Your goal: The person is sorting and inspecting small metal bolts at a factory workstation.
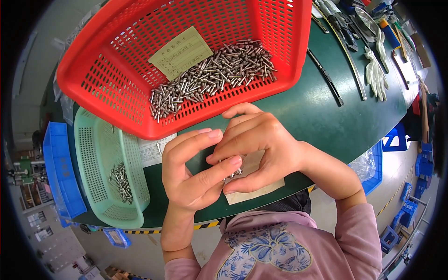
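My left hand [189,175] is raised over the green table, its fingers bent and its thumb and forefinger apart; no held thing shows between them. Across from it, my right hand [263,147] has its fingers curled together toward my left fingers, its thumb lower down. Whatever the right fingertips hold is hidden. Several small shiny metal pins [233,175] show between the two thumbs, above a sheet of brownish paper [256,192]. Whether they rest on the paper or against a hand, I cannot make out. Beyond my hands, a heap of similar metal pins [214,70] lies in a red perforated basket [109,88].
A pale green basket [140,200] at the left holds fewer pins [121,183]. Beside it stands a blue bin [65,172]. A yellowish label card [181,53] lies in the red basket. White gloves [375,77] and a dark slim tool [325,77] lie on the green table [326,126].
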`<state>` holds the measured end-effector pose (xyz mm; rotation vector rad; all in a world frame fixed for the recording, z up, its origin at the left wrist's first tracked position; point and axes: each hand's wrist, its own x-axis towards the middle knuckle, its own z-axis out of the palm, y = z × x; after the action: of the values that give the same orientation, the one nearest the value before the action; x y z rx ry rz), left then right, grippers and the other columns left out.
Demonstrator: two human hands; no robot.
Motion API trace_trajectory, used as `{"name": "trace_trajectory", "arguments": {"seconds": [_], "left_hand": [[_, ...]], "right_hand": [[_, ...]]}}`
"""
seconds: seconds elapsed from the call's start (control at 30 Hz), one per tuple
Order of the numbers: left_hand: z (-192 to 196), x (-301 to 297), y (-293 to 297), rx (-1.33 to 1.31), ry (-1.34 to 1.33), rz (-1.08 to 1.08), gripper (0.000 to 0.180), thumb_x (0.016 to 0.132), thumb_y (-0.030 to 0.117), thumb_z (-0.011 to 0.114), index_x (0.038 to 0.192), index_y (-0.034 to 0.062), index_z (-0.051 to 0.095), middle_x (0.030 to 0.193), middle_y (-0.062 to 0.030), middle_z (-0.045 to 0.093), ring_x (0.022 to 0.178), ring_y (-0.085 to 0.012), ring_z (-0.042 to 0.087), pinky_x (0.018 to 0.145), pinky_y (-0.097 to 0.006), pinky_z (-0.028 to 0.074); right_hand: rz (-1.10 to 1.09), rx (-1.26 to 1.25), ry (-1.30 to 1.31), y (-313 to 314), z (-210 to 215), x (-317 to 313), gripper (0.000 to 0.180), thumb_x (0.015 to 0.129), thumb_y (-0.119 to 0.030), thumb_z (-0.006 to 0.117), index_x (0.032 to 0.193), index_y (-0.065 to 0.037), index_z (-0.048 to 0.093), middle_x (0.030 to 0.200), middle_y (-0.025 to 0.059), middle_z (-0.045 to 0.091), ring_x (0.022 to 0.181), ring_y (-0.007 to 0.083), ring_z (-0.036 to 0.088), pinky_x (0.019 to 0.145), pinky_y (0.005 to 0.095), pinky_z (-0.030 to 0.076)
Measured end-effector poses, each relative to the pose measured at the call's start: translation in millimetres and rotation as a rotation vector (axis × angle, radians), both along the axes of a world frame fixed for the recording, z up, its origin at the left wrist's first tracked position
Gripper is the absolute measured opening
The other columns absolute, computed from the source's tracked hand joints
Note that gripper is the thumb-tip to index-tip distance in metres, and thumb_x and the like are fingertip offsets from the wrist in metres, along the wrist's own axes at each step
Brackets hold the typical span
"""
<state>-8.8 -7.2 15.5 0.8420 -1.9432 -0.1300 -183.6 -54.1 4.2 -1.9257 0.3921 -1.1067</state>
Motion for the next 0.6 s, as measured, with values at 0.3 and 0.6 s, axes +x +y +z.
{"name": "trace_trajectory", "arguments": {"seconds": [0.3, 0.6], "left_hand": [[1.0, 1.1, 0.1, 0.004, -0.014, -0.005, 0.033, 0.061, 0.01, 0.076, 0.093, 0.0163, 0.074, 0.111, -0.0089, 0.059, 0.095, -0.0256, 0.058, 0.078, -0.034, 0.051], [-0.1, 0.7, -0.6, -0.01, -0.016, -0.011, 0.031, 0.062, 0.012, 0.076, 0.093, 0.0151, 0.074, 0.112, -0.0096, 0.059, 0.095, -0.0262, 0.059, 0.077, -0.034, 0.051]], "right_hand": [[0.012, 0.0, 0.001, -0.9, 0.2, 0.3, 0.03, 0.061, -0.028, 0.081, 0.082, -0.008, 0.072, 0.07, 0.0018, 0.067, 0.068, 0.0187, 0.063, 0.087, 0.0372, 0.04], [0.017, 0.009, 0.013, -1.3, 1.2, -1.0, 0.03, 0.062, -0.028, 0.081, 0.083, -0.008, 0.072, 0.071, 0.0018, 0.067, 0.067, 0.0175, 0.063, 0.088, 0.0365, 0.039]]}}
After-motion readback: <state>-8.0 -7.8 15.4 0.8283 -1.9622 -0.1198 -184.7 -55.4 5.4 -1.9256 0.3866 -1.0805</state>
